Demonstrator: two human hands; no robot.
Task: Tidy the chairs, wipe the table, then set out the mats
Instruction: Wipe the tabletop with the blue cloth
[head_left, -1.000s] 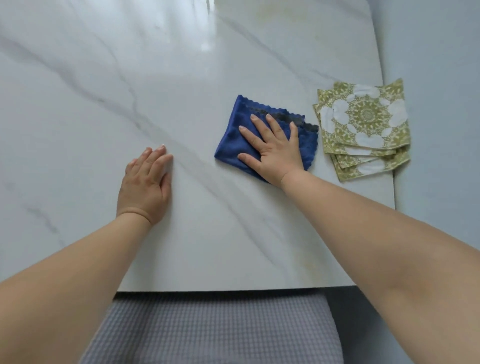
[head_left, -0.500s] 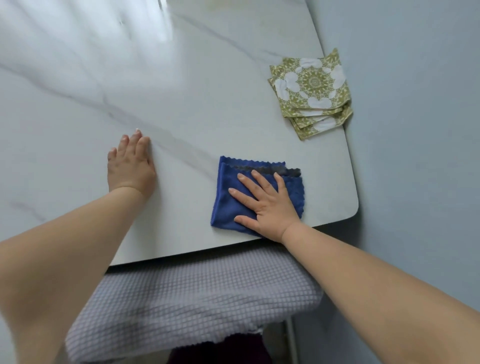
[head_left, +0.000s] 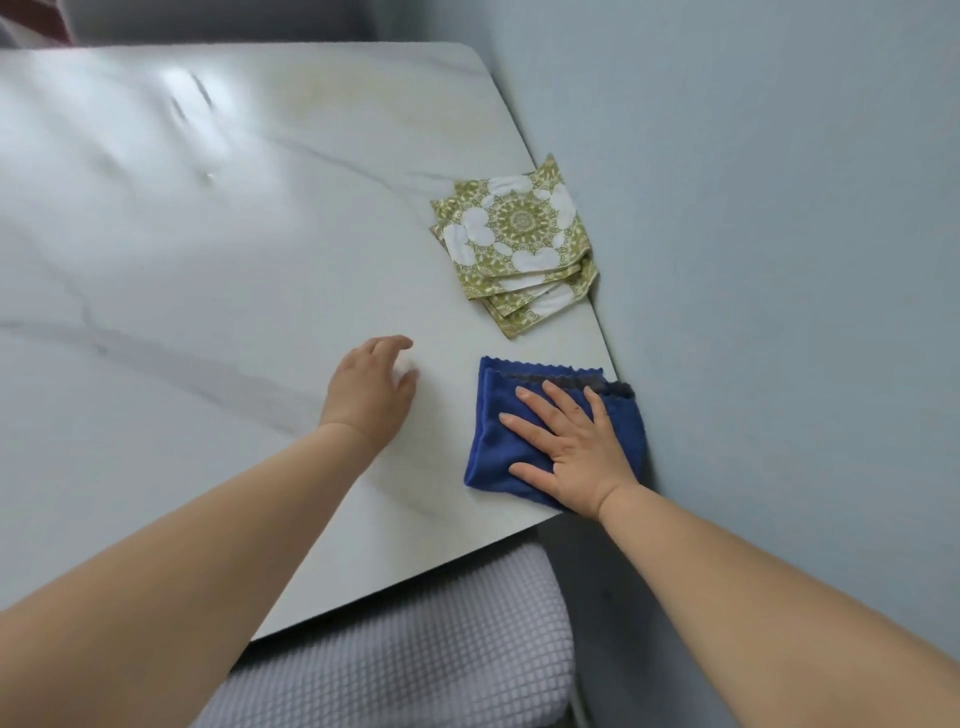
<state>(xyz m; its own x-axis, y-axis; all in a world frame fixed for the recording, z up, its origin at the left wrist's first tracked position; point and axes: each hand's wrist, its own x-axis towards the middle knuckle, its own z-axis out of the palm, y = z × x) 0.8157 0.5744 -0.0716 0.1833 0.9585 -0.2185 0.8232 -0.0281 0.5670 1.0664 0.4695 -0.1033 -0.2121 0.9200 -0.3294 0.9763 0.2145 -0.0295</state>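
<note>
Right hand (head_left: 576, 457) flat on blue cloth (head_left: 498, 447), palm down, fingers (head_left: 537, 405) spread and extended, no pinch. Cloth folded, lying under palm and fingers, sticking out past fingertips on far side and past thumb on left. Scalloped edge just beyond fingertips. Sits at near right corner of white marble table (head_left: 208, 312), right edge of cloth touching or overhanging table rim next to grey wall (head_left: 779, 260); cannot tell which.

Left hand (head_left: 371, 387) on bare tabletop left of cloth, apart from it, fingers curled loosely together; blurred, so contact with surface unclear. Holding nothing.

Stack of green-and-white patterned mats (head_left: 517, 234) beyond right fingertips, near cloth but not touching, fanned unevenly, close to wall-side rim.

Grey waffle-textured chair seat (head_left: 415, 649) below near table edge, between both forearms.
</note>
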